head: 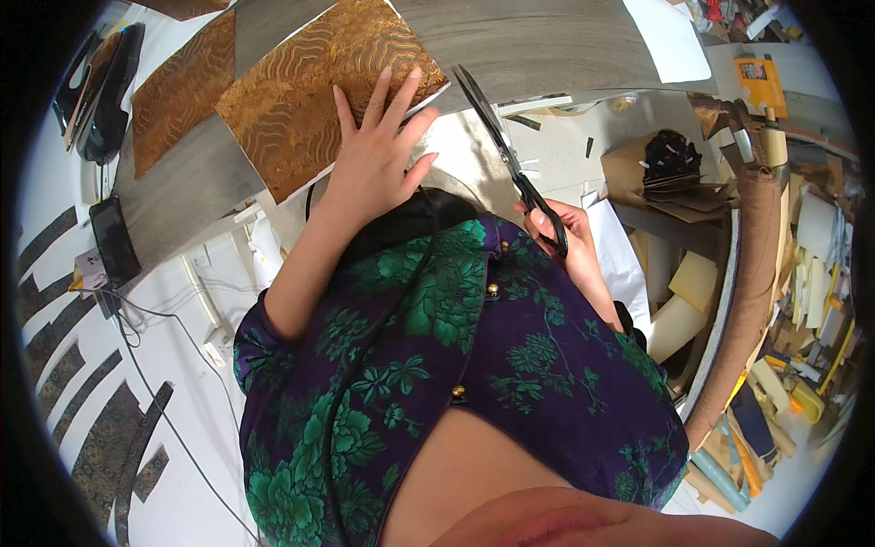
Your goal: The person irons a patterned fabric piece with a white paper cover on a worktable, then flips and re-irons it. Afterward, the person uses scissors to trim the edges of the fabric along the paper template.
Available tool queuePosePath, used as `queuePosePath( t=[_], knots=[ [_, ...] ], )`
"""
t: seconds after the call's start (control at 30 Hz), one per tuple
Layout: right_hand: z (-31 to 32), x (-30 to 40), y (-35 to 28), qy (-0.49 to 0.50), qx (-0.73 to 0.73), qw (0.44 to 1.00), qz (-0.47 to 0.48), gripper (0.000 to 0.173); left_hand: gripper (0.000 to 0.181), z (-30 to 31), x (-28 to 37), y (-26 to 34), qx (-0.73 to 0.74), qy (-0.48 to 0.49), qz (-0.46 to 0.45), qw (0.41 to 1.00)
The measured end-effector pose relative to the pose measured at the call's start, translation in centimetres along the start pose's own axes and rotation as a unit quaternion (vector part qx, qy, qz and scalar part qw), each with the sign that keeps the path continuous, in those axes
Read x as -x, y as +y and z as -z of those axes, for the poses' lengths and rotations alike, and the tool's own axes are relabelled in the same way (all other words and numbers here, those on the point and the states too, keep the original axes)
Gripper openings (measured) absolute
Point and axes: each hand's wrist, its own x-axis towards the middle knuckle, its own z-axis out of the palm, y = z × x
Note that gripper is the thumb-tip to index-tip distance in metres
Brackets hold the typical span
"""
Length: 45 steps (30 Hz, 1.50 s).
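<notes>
My left hand (383, 140) lies palm down with fingers spread on a golden-brown patterned brocade piece (287, 102). Its thumb and forefinger reach past the right edge of the piece, over the table's front. White backing shows along the edges of this brocade. In my right hand (564, 229) is a pair of black-handled scissors (504, 154), held by the handles. The blades point up and left, their tips just off the brocade's right corner. A second brown brocade piece (184, 96) lies to the left, partly under the first.
Both pieces rest on a grey table (533, 41). White paper (666, 41) lies at its far right. A black phone-like object (115, 241) and cables are at the left corner. On my right stand an open carton (629, 164) and a brown fabric roll (742, 294).
</notes>
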Motion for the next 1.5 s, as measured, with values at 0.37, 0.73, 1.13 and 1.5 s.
queuePosePath(
  t=[0.37, 0.73, 1.13, 1.5],
  knots=[
    [-2.4, -4.3, -2.1, -0.031, -0.015, 0.999, -0.009, 0.032, 0.066, 0.4, 0.9, 0.4, 0.044, -0.019, -0.005, 0.999],
    [-4.4, -5.2, -2.4, -0.023, -0.012, 1.000, -0.012, 0.036, 0.060, 0.7, 1.3, 0.7, 0.071, 0.007, -0.023, 0.997],
    [-4.8, -4.8, -2.5, -0.014, 0.008, 1.000, -0.001, 0.029, 0.059, 0.9, 1.3, 0.7, 0.082, 0.005, -0.028, 0.996],
    [-5.4, -4.5, -2.3, -0.005, 0.018, 1.000, 0.006, 0.028, 0.060, 0.9, 1.4, 0.8, 0.096, 0.003, -0.034, 0.995]
  ],
)
